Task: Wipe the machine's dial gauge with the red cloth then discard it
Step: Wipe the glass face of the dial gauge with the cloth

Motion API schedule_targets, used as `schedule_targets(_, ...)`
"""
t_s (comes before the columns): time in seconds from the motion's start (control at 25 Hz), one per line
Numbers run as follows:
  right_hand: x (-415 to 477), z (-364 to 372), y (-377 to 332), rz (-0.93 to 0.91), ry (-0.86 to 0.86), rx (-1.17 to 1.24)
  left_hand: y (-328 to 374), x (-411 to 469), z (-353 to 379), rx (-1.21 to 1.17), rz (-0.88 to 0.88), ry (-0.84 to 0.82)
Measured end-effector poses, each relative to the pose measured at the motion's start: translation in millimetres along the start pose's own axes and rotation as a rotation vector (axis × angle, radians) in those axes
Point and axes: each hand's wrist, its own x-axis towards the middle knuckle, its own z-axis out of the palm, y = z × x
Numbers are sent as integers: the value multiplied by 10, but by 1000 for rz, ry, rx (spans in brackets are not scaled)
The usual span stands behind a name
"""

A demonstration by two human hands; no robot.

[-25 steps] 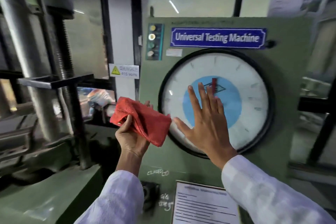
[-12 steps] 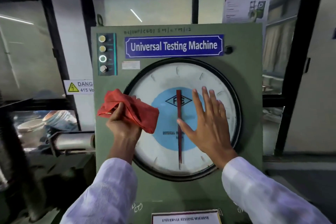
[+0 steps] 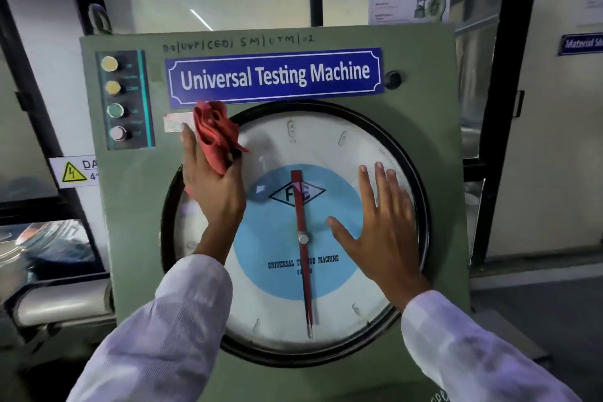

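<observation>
The round dial gauge [image 3: 329, 147] fills the green machine panel [image 3: 130, 206]; it has a white face, a blue centre and a red needle pointing down, inside a black rim. My left hand [image 3: 213, 192] holds the crumpled red cloth [image 3: 217, 134] against the gauge's upper-left edge, the cloth bunched above my fingers. My right hand [image 3: 381, 228] lies flat on the right half of the glass with fingers spread and holds nothing. Both arms wear white sleeves.
A blue "Universal Testing Machine" nameplate [image 3: 275, 77] sits above the gauge. A column of round buttons [image 3: 114, 98] is at the panel's upper left, a black knob [image 3: 392, 79] at upper right. A yellow danger sign [image 3: 73, 171] hangs left of the panel.
My view has closed in on the panel. My left hand has lifted the red cloth up onto the gauge's upper-left rim. My right hand has slid toward the right side of the glass.
</observation>
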Motion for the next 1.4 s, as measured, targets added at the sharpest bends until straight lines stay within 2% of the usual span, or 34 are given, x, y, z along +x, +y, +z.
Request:
schedule_targets(0.12, -32, 248, 190, 39, 5, 0, -229, -83, 216, 479, 199, -162)
schedule_targets(0.24, -108, 523, 342, 69, 9, 17, -331, -95, 295, 695, 271, -220)
schedule_targets(0.32, -165, 680, 408, 89, -4, 30, -355, -67, 219, 676, 306, -321)
schedule_targets(0.4, -190, 820, 431, 97, 3, 45, -376, 2, 105, 500, 295, -467)
schedule_targets(0.48, -171, 928, 428, 110, 14, 51, -385, 55, 52, 411, 278, -520)
schedule_targets(0.72, -125, 1081, 476, 130, 14, 101, -349, -92, 334, 711, 323, -221)
schedule_targets(1.0, -230, 1291, 488, 128, 45, 124, -292, -74, 573, 786, 440, -107)
schedule_targets(1.12, -245, 1326, 472, 127, 80, 151, -19, -106, 1031, 807, 607, -196)
schedule_targets(1.28, -262, 1377, 464, 157, 127, 154, 274, -639, 1792, 778, 911, -435)
schedule_targets(1.4, -284, 1426, 440, 176, 162, 127, 251, -848, 1935, 785, 1053, -540)
